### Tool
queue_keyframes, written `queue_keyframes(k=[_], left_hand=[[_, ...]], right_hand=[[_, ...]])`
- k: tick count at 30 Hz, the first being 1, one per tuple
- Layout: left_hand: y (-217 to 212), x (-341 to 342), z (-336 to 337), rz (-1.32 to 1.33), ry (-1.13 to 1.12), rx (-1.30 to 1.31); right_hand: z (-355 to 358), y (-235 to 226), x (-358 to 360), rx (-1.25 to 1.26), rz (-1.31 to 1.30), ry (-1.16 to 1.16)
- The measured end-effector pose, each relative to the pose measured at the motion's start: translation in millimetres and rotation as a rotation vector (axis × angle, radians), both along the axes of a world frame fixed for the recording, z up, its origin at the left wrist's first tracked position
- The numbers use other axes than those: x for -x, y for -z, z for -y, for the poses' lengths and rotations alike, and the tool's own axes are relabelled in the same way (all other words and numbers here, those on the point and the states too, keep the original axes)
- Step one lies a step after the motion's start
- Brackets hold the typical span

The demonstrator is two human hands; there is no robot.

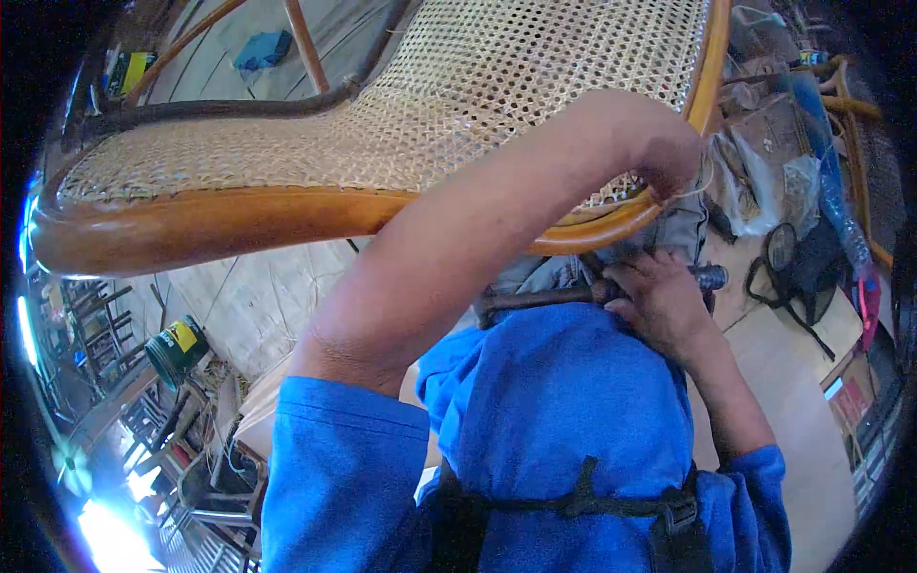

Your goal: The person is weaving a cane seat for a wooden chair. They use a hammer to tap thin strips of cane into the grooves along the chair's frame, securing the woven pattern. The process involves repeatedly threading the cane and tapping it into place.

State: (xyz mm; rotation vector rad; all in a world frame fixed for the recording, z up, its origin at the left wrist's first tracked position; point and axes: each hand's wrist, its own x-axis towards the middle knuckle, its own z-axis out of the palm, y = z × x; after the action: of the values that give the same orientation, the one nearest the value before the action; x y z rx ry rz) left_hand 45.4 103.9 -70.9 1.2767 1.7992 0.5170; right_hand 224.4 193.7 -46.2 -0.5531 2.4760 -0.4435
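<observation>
Head view: cane chair [535, 67] fills upper middle of frame, running out to the left; curved wooden rim [210, 222] along its lower edge. Left arm crosses over the seat; left hand [673, 158] bent over the rim at upper right of centre, fingers mostly hidden, so cannot tell whether closed on anything. Thin pale strand [709, 172] loops out just beside it. Right hand [661, 296] lower, beneath the rim, fingers forward over a dark bar [544, 298]; grip or mere rest, cannot tell. Hands apart, one above the other. Clear plastic bag [750, 196] farther right. Step in hand, my reading: handwork at the cane's edge. Next move probably calls for the strand kept free and the rim steadied.
</observation>
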Motion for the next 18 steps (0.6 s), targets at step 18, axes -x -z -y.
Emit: queue_keyframes(k=[18], left_hand=[[12, 15, 3, 0.239, 0.039, -0.075]], right_hand=[[-27, -82, -6, 0.157, 0.359, 0.535]])
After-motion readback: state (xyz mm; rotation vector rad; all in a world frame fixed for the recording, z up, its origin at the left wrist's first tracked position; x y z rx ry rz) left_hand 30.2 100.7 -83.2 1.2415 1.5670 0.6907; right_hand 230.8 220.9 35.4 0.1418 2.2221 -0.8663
